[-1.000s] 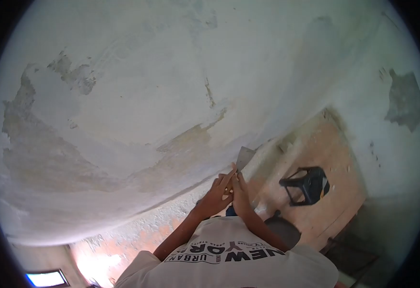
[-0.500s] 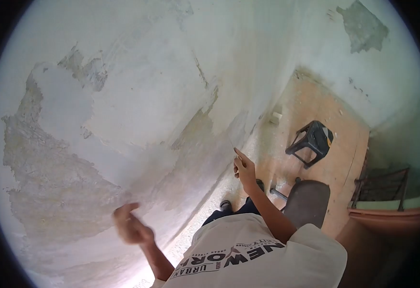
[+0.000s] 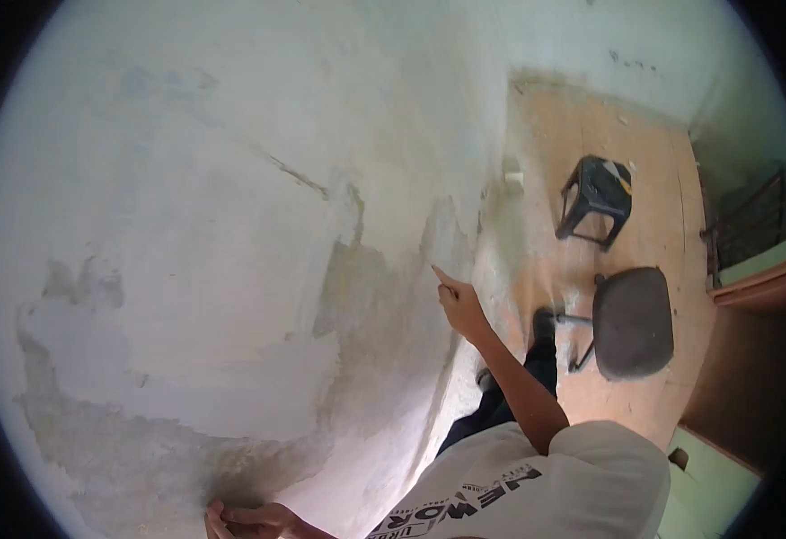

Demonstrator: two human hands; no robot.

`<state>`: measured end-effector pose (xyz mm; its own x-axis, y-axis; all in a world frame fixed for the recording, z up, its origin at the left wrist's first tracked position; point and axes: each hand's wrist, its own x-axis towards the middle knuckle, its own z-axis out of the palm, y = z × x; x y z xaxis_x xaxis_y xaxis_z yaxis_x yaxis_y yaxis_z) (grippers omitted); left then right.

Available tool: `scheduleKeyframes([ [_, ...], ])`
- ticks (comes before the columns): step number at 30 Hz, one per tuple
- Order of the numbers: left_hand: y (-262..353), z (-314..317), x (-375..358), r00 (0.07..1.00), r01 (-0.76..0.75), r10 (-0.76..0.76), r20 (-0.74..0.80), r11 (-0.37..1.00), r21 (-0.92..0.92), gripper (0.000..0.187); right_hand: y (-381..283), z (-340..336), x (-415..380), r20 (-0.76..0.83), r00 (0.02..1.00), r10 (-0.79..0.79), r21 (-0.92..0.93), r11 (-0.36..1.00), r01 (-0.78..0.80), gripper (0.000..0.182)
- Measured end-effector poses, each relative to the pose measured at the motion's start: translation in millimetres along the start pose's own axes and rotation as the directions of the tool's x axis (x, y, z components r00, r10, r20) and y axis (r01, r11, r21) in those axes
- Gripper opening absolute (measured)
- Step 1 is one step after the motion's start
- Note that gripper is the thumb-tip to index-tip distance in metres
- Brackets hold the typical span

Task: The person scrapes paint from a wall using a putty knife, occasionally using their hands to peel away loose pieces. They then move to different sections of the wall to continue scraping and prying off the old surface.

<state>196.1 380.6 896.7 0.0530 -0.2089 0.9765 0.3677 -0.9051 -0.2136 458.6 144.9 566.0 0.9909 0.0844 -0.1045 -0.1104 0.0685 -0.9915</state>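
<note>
My right hand [image 3: 463,308] is at the wall [image 3: 231,225], its index finger stretched along the surface and its other fingers curled in. A small dark spot shows among the curled fingers; I cannot make out whether it is an object. Low at the bottom edge, my left hand [image 3: 251,519] is against a rough grey patch [image 3: 177,458], fingers bent and close together. Whatever it may hold is hidden. Around both hands the pale wall has bare, peeled areas, including one [image 3: 357,278] left of my right hand.
A black plastic stool [image 3: 595,202] with a flat tool [image 3: 620,177] on its seat stands on the tan floor [image 3: 662,242]. Closer to my legs is a dark chair [image 3: 634,323] with metal legs. A metal railing [image 3: 748,220] lies at the far right.
My left hand has moved down the wall, away from my right hand. My right index finger stays extended. The view has turned, so the stool and chair appear farther right.
</note>
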Motion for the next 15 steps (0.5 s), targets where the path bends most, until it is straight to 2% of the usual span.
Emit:
scheduleKeyframes([
  [4,3,4,2,0.999,-0.027,0.028,0.034,0.999,-0.023,0.043,-3,10,-19,0.014,1.000,0.009,0.070,0.998,-0.010,0.052],
  [7,7,5,2,0.997,-0.020,0.022,0.076,0.999,-0.035,0.042,-10,-4,-1,0.037,0.995,0.091,0.002,0.996,-0.091,0.052],
  [10,10,14,1,0.992,-0.080,0.084,0.096,0.996,-0.044,0.039,-28,-15,4,0.059,0.993,0.104,-0.003,0.995,-0.104,0.053],
  [12,16,19,2,0.996,-0.041,0.042,0.082,0.999,-0.015,0.041,-33,-16,-9,0.124,0.987,0.102,-0.021,0.995,-0.100,0.054],
  [15,21,29,1,0.995,-0.060,0.060,0.081,0.998,-0.009,0.046,-42,-20,-7,0.126,0.986,0.111,-0.086,0.991,-0.101,0.053],
])
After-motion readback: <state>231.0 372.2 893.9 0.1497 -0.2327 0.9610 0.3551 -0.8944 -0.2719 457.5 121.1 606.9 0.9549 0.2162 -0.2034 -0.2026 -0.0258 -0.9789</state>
